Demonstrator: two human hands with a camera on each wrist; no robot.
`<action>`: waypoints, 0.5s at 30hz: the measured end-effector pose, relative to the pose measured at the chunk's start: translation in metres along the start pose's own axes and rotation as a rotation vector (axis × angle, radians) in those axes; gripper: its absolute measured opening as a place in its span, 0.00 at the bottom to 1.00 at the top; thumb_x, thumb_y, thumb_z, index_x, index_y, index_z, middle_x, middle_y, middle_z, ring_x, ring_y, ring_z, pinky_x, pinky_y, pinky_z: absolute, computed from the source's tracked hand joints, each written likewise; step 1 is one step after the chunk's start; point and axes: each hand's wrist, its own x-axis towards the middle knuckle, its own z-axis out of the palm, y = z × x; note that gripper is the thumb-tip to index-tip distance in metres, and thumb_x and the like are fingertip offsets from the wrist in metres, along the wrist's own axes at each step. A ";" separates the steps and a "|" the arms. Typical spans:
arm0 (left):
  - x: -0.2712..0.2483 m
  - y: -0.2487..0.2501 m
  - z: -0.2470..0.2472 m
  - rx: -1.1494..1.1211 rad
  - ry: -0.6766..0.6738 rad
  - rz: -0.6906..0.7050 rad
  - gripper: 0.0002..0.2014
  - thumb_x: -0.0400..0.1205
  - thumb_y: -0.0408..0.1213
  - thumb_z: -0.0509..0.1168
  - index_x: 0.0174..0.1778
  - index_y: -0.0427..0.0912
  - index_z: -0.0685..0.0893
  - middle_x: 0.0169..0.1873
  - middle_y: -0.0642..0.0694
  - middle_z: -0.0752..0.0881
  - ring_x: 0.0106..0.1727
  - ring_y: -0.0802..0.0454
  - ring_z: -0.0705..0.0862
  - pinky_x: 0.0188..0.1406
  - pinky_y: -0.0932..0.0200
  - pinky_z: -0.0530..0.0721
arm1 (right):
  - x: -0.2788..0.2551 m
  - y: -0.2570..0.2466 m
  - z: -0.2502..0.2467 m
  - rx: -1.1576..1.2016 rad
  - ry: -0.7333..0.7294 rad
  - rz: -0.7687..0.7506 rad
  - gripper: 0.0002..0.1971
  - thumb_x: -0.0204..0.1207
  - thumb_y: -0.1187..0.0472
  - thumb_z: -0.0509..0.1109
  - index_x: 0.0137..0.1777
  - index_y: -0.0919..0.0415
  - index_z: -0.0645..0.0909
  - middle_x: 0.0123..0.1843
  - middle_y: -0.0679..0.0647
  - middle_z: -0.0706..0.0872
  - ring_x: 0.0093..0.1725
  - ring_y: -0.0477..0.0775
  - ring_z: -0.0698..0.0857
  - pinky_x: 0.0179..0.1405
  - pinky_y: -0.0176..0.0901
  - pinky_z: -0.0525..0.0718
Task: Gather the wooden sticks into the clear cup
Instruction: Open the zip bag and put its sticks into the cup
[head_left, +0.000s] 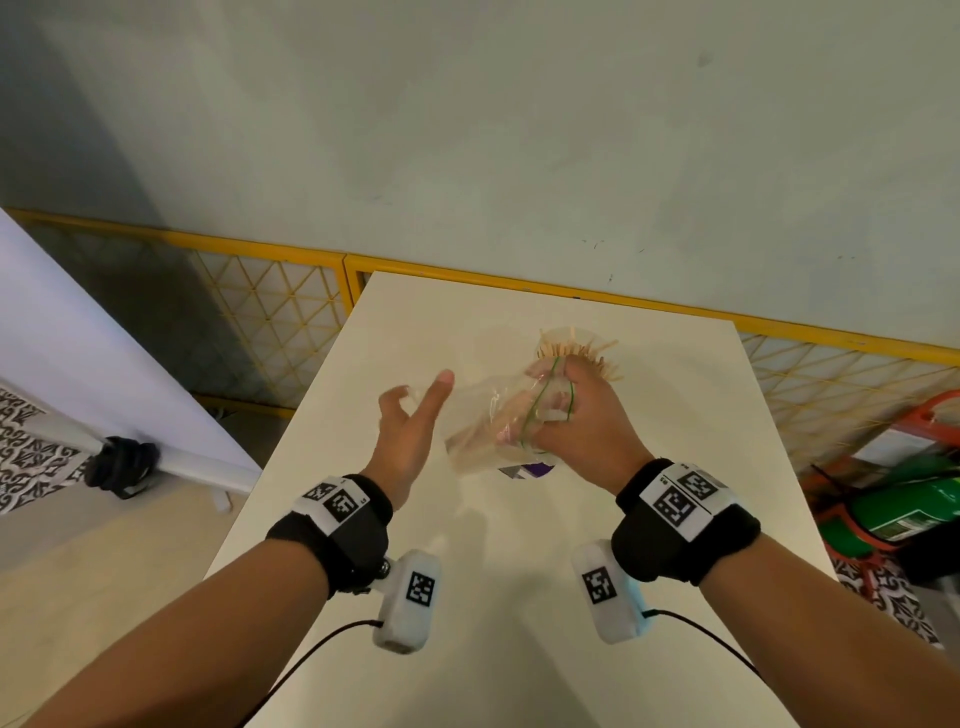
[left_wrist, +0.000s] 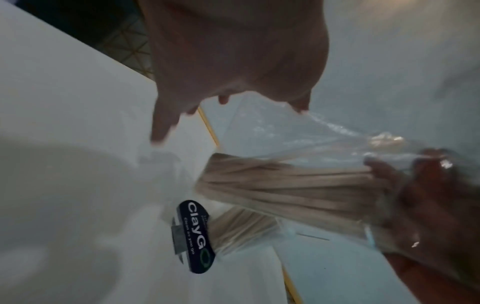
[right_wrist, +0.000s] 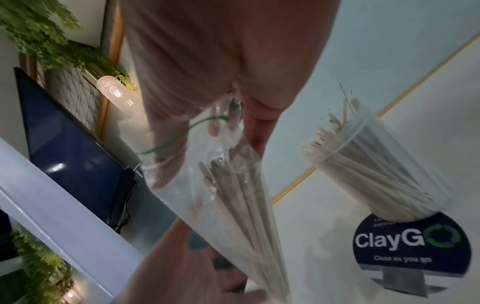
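My right hand (head_left: 576, 415) grips a clear plastic bag (head_left: 483, 431) of wooden sticks (left_wrist: 285, 185) in the air above the table. A green rubber band (head_left: 540, 400) loops over its fingers. The bag hangs tilted, with its far end low and to the left. Just behind that hand stands the clear cup (head_left: 576, 348), with many sticks fanning out of its mouth. The right wrist view shows the cup (right_wrist: 376, 164) upright beside a dark round sticker (right_wrist: 410, 242). My left hand (head_left: 410, 426) is open at the bag's left end, thumb up, and grips nothing.
The white table (head_left: 519, 597) has its left edge close to my left hand. A yellow mesh fence (head_left: 270, 306) runs behind it. Green and orange items (head_left: 914, 499) sit on the floor to the right. A white panel (head_left: 78, 364) leans at the left.
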 end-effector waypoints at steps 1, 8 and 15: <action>-0.001 -0.002 0.000 -0.047 -0.125 -0.102 0.41 0.69 0.75 0.62 0.74 0.60 0.63 0.72 0.46 0.73 0.67 0.40 0.80 0.66 0.38 0.79 | 0.001 0.000 -0.001 0.005 0.002 -0.025 0.27 0.59 0.65 0.84 0.54 0.48 0.77 0.58 0.51 0.81 0.50 0.57 0.87 0.44 0.52 0.90; 0.001 0.008 -0.003 -0.381 -0.275 0.042 0.31 0.65 0.72 0.68 0.50 0.49 0.79 0.48 0.47 0.80 0.42 0.51 0.82 0.37 0.57 0.82 | -0.001 0.007 -0.011 0.049 -0.011 -0.057 0.31 0.55 0.58 0.82 0.54 0.30 0.75 0.64 0.52 0.80 0.55 0.51 0.87 0.46 0.46 0.88; 0.004 0.010 0.001 -0.278 -0.325 0.115 0.17 0.75 0.44 0.75 0.56 0.42 0.81 0.52 0.41 0.88 0.56 0.43 0.88 0.53 0.43 0.89 | -0.001 0.013 -0.012 0.137 -0.050 -0.060 0.34 0.63 0.70 0.80 0.62 0.36 0.76 0.66 0.48 0.81 0.52 0.48 0.89 0.40 0.42 0.90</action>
